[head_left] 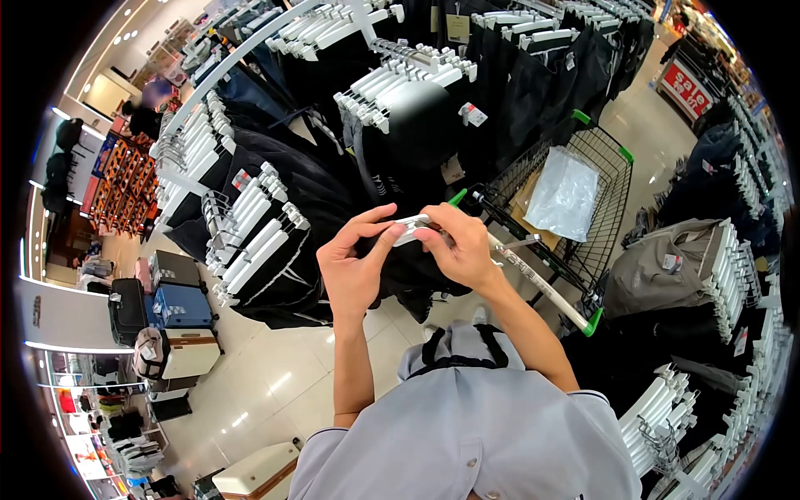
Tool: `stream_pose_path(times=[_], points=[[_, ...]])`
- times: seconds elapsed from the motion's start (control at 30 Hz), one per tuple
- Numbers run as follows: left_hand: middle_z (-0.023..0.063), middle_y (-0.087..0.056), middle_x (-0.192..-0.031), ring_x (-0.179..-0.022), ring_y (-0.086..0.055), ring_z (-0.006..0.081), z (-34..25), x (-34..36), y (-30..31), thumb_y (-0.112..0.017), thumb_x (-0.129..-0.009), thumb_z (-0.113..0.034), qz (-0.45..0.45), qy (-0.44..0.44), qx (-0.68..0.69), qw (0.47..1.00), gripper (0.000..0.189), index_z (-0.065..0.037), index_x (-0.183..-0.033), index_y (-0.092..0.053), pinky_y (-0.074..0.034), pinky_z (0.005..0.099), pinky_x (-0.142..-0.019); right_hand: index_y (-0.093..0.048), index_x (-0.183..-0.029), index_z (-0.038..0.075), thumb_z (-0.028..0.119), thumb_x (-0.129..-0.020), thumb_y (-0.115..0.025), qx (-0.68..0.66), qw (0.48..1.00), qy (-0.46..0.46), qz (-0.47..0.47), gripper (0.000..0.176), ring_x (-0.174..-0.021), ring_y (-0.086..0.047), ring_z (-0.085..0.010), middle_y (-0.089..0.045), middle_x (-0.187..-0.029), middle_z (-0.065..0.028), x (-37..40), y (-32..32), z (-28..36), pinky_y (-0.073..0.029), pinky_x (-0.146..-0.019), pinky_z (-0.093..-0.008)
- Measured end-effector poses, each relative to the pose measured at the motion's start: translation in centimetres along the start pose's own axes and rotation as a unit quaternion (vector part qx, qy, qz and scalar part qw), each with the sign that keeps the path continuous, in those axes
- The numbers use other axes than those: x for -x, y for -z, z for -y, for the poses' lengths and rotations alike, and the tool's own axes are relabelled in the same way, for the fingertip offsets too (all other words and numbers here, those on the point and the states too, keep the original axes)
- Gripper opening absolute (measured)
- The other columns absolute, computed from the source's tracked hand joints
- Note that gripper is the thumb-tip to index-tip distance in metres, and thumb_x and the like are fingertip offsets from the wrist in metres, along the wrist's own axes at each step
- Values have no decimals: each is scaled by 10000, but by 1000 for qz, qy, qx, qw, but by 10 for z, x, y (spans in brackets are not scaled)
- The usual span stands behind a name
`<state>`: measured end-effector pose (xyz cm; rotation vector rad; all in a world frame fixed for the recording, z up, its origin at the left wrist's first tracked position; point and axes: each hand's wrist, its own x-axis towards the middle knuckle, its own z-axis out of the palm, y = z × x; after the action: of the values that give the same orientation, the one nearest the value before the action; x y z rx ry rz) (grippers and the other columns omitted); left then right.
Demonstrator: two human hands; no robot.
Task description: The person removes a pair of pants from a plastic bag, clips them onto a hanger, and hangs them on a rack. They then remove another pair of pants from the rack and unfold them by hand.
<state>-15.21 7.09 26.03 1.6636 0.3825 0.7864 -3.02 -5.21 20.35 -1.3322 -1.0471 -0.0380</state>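
Note:
Both of my hands meet in the middle of the view around a small white clip-like piece (412, 229), perhaps part of a hanger. The fingers and thumb of my left hand (354, 258) pinch its left end. My right hand (457, 246) grips the right end, with the thumb on top. Black garments (408, 279) hang just beneath and beyond my hands. White hangers (260, 225) carry dark trousers on a rack to the left. More white hangers (404, 87) stand beyond my hands.
A shopping cart (621, 183) with green corners holds a clear plastic package (562, 193) to the right. Suitcases (179, 304) stand at the left. Racks of dark and grey clothes (667, 267) line the right side. A red sale sign (687, 88) is farther back.

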Motion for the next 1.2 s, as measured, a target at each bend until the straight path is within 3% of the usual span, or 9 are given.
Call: stream_pose_path(times=[0.07, 0.2, 0.4, 0.6, 0.73, 0.83, 0.93, 1.1, 1.2], points=[[148, -762, -1125, -996, -698, 145, 2, -1, 0, -792, -887, 12, -9, -11, 10, 1000, 111, 60, -983, -764, -534, 252, -891, -647, -1101, -11, 139, -919, -781, -11, 1000, -2, -12, 271, -663, -595, -186, -628, -843, -89, -3, -3, 4, -471, -594, -285], [142, -717, -1249, -1083, -674, 164, -6, -1, 2, -780, -899, 4, 46, -21, -36, 998, 568, 31, -1424, -564, -513, 296, -988, -634, -1122, -12, 166, -944, -763, -24, 999, -20, 8, 282, -729, -648, -195, -653, -907, -98, -8, 2, 8, -520, -671, -295], [75, -771, -1043, -926, -677, 117, -8, 3, 15, -793, -909, -76, 134, 53, -157, 977, 293, 13, -1181, -730, -518, 264, -865, -655, -1114, 1, 186, -937, -767, 7, 993, -21, 118, 279, -747, -676, -244, -676, -942, -116, -20, 18, 12, -533, -682, -328], [53, -771, -963, -856, -629, 69, -6, 8, 21, -822, -909, -118, 7, 52, -148, 988, 325, 53, -1171, -734, -493, 214, -805, -689, -942, 2, 105, -888, -791, -4, 997, 72, -37, 155, -733, -641, -208, -672, -872, -96, -8, 32, 10, -511, -675, -329], [37, -756, -924, -818, -609, 63, -8, 11, 29, -826, -904, -104, -27, 33, -164, 986, 321, 52, -1170, -735, -476, 203, -766, -697, -777, -11, 149, -893, -793, -17, 971, -176, 163, 220, -752, -666, -244, -676, -770, -110, 41, 52, -20, -538, -716, -328], [-56, -643, -821, -727, -491, 19, -10, 13, 25, -832, -905, -105, -34, 22, -148, 988, 359, 50, -1214, -734, -370, 166, -651, -711, -1007, -19, 240, -894, -803, 142, 927, -241, 248, 297, -875, -697, -317, -718, -950, -168, 69, 39, -70, -562, -814, -402], [-52, -646, -820, -732, -497, 22, -19, 14, 20, -834, -901, -102, -12, 14, -158, 987, 361, 50, -1213, -735, -377, 167, -657, -422, -1475, -3, 330, -835, -845, 219, 950, -179, 135, 836, -1221, -584, -444, -602, -1307, -277, 72, 22, -94, -479, -1049, -474], [-2, -718, -909, -796, -568, 34, -21, 15, 21, -834, -890, -70, -32, 33, -128, 991, 326, 50, -1179, -740, -448, 175, -739, -442, -1474, -6, 254, -810, -855, 248, 951, -101, 155, 824, -1346, -486, -470, -519, -1428, -283, 77, -14, -141, -403, -1151, -482], [-17, -715, -914, -782, -573, 37, -19, 19, 34, -839, -882, -55, -50, 36, -123, 990, 350, 51, -1199, -737, -462, 180, -733, -498, -1410, -15, 254, -782, -884, 179, 929, -241, 218, 784, -1306, -537, -412, -576, -1366, -251, 67, -2, -136, -429, -1125, -452]])
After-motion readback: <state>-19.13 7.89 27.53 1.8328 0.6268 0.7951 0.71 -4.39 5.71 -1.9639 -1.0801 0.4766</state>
